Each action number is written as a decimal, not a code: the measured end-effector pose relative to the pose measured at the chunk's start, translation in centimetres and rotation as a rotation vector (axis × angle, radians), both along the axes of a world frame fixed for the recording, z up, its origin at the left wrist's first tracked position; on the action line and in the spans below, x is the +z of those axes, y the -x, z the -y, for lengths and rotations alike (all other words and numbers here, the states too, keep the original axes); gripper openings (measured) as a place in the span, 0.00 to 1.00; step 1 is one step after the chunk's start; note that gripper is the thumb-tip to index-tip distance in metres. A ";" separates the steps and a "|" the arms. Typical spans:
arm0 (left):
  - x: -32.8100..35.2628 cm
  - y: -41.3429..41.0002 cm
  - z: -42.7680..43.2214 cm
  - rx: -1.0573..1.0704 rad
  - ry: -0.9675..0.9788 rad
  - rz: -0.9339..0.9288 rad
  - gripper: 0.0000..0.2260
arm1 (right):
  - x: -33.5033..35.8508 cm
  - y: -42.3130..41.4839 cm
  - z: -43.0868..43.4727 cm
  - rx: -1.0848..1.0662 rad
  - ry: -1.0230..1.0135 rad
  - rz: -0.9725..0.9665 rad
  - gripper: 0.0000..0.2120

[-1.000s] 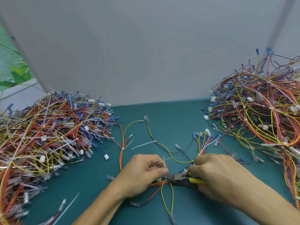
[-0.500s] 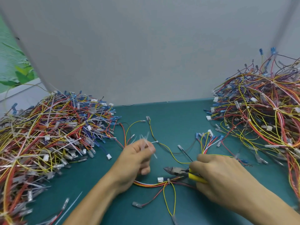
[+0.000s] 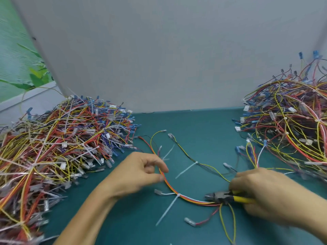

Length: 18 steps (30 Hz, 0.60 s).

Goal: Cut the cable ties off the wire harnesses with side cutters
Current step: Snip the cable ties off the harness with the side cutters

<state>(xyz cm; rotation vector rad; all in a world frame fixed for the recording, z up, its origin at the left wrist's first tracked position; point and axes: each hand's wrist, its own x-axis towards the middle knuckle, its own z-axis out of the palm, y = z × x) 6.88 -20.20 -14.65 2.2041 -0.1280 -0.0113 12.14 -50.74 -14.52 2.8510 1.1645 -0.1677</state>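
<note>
Lying outboard of the left hand (image 3: 139, 172): left pile (image 3: 53, 147), tangled harnesses and loose white ties heaped on the teal table (image 3: 185, 124).

Left hand: fingers loosely curled, thumb tip and forefinger set close against the harness (image 3: 192, 200). Whether the wires are actually pinched cannot be told.

Harness: thin red, orange, yellow and white leads laid flat between both grips. One run passes the left fingertips and ends under the nose of the side cutters (image 3: 221, 197). It is judged light, limp and slightly springy. It is best held on the bundled run close beside a tie, not by the crimped ends.

Cable tie (image 3: 177, 195): white, cinched round the bundle between left thumb and cutter nose, with its tail trailing back toward the wearer.

Second tie (image 3: 196, 163): beyond both grips, on a black-and-yellow pair. Both ties are judged stiff and small, and likely to flick away when cut.

Side cutters: yellow handles wrapped firmly by the right hand (image 3: 265, 193), jaws seemingly near closed.

Right pile (image 3: 292, 135): beyond the right knuckles.
</note>
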 end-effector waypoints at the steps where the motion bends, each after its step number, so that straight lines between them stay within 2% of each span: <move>1: -0.2 0.0 0.3 -0.073 -0.042 -0.028 0.07 | 0.4 -0.4 0.7 -0.022 0.026 -0.029 0.14; 3: -0.4 0.1 1.5 -0.169 -0.160 -0.051 0.09 | 1.0 -0.9 1.8 -0.061 0.054 -0.096 0.16; 8: -1.1 0.3 4.2 -0.317 -0.377 0.059 0.13 | 1.6 -1.1 2.8 -0.072 0.068 -0.198 0.11; 11: -0.7 0.8 5.4 -0.379 -0.404 0.101 0.14 | 1.5 -1.2 2.9 -0.079 0.019 -0.199 0.12; 15: -0.1 1.7 6.4 -0.433 -0.425 0.140 0.13 | 1.5 -1.5 3.1 -0.053 -0.034 -0.166 0.19; 18: 0.5 2.7 6.6 -0.454 -0.434 0.151 0.14 | 1.8 -1.5 3.0 -0.037 -0.086 -0.133 0.19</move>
